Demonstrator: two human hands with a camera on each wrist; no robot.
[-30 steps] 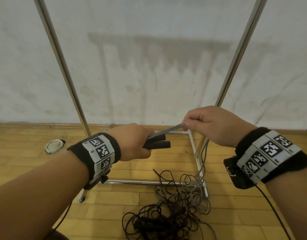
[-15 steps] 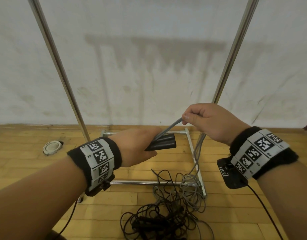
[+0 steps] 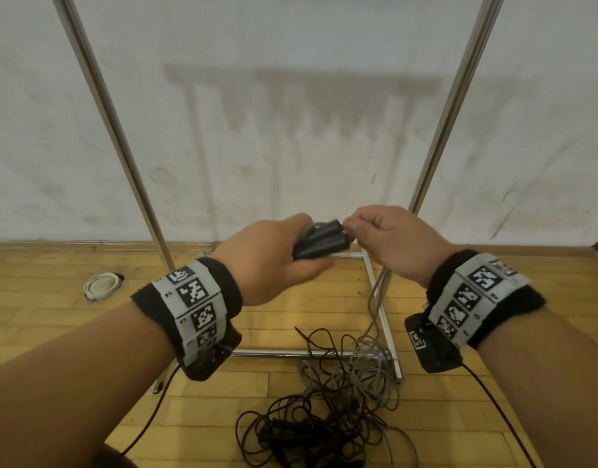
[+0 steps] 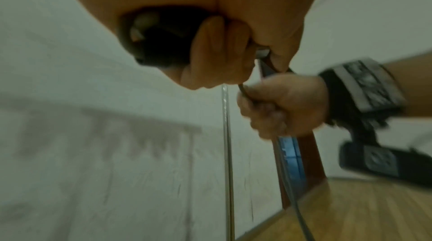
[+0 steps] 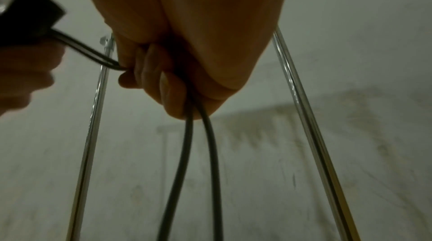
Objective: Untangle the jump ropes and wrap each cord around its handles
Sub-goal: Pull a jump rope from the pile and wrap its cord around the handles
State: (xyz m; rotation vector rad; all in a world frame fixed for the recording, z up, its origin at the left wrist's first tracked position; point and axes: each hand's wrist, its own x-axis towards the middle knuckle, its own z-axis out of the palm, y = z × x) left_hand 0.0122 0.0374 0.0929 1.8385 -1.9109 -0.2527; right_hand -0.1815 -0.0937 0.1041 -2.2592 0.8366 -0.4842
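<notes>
Nearest you, on the wooden floor (image 3: 88, 332): a black rope (image 3: 290, 430) heaped in a tangle, loose grey cord (image 3: 375, 373) coiled just beyond it across the chrome base bar (image 3: 290, 353). Above that, your left hand (image 3: 274, 261) grips the two dark handles (image 3: 321, 239) side by side. Your right hand (image 3: 395, 241), almost touching the handle ends, has its fingers closed round the doubled grey cord, which hangs from your fist to the floor. Beyond: two chrome uprights (image 3: 452, 106), stained white wall (image 3: 290, 96).
</notes>
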